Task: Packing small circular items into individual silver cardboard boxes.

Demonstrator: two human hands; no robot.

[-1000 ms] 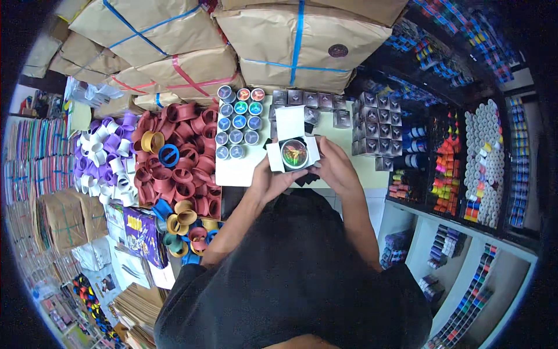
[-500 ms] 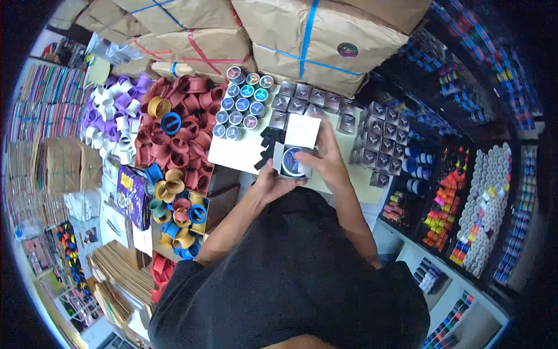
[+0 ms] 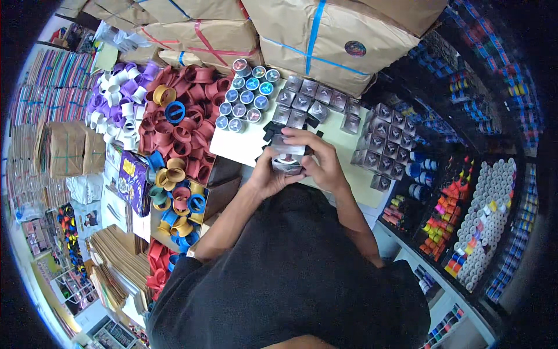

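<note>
Both hands hold a small grey box (image 3: 289, 165) close in front of my chest, over the near edge of the pale table. My left hand (image 3: 266, 177) cups its left side and underside. My right hand (image 3: 324, 164) wraps its far and right sides, fingers over the top flap and thumb at the near right. The flap is partly folded down, and what lies inside is mostly hidden. Beyond the hands, several similar grey boxes (image 3: 302, 102) stand in rows, with black pieces (image 3: 269, 136) beside them. Round spools (image 3: 239, 110) with coloured faces stand in rows to the left.
More grey boxes (image 3: 383, 139) are stacked at the right. Heaps of red plastic rings (image 3: 186, 125) and white and purple rings (image 3: 113, 104) lie at the left. Large paper-wrapped parcels (image 3: 337, 43) stand along the back. A rack of coloured and white spools (image 3: 485, 218) fills the right side.
The box's raised white flap has come down over the round spool seen inside before. My right hand has shifted from the spool to the box's top and right side.
</note>
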